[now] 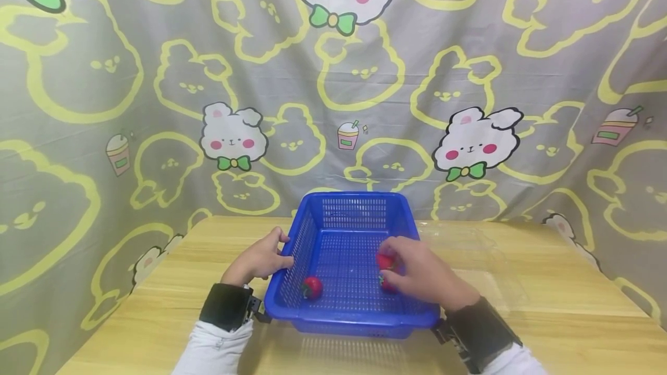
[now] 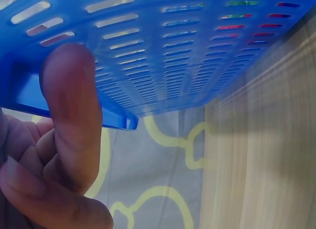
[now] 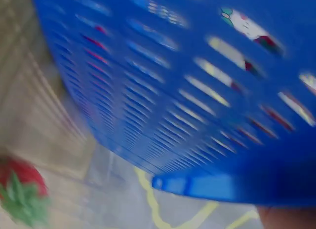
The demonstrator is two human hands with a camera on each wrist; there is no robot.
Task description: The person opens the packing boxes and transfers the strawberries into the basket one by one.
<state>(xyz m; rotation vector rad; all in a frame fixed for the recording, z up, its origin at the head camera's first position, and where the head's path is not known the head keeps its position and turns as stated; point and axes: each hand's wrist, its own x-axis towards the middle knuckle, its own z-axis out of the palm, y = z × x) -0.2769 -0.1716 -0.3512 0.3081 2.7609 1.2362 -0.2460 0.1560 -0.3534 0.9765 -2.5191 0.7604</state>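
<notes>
Left hand [image 1: 259, 259] touches the left rim of a blue slotted plastic basket [image 1: 354, 319] in the head view, its grip unclear; right hand [image 1: 419, 269] holds a rounded red fruit [image 1: 385, 261] inside, at right, just beyond a second red fruit [image 1: 388, 285]. A lone green-leafed red fruit [image 1: 312, 287] lies near left, closer to the left hand but across the basket's wall. Left wrist: a finger [image 2: 74, 105] before the outer wall. Right wrist: a blurred leafy red fruit [image 3: 24, 187] outside the basket.

In front of me hangs a wrinkled grey curtain [image 1: 333, 94] that fills the whole back and turns along both sides. It is printed with yellow-outlined animals [image 1: 365, 72], white rabbit heads [image 1: 234, 140] wearing green bow ties, and pink drink cups [image 1: 347, 136] with straws. My pale wood-grain surface [image 1: 573, 311] reaches back to it under soft, fairly even light; by my right wrist the view is blurred, so the grain there seems fainter.
</notes>
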